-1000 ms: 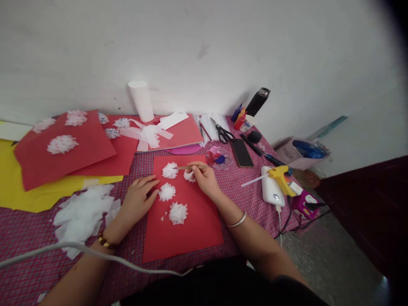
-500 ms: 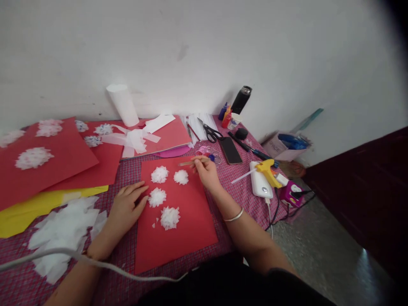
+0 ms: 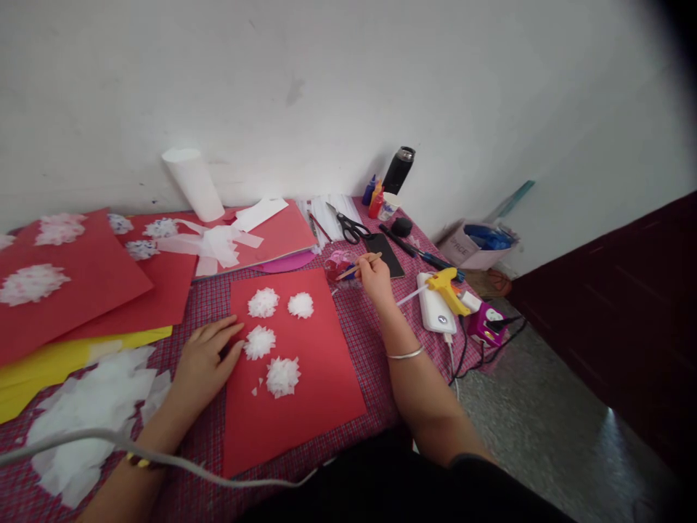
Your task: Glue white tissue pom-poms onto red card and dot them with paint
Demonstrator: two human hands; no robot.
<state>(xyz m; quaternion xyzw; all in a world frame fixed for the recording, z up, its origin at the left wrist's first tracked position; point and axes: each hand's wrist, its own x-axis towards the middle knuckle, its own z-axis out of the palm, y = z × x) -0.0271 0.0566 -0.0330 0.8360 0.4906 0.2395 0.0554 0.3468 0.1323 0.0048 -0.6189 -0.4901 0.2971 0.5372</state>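
Against a pale wall (image 3: 327, 80), the worktop (image 3: 356, 341) has a red sheet (image 3: 316, 385) with four white puffs (image 3: 282, 377) by its front edge, the open left hand (image 3: 204, 363) touching the sheet, and the right hand (image 3: 375, 277) pinching a thin stick (image 3: 359, 266) at the paint (image 3: 333, 270), nearer the right edge.

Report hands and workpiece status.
Right hand: stick over paint palette. Left hand: at red sheet's edge. Four white pompoms on sheet.
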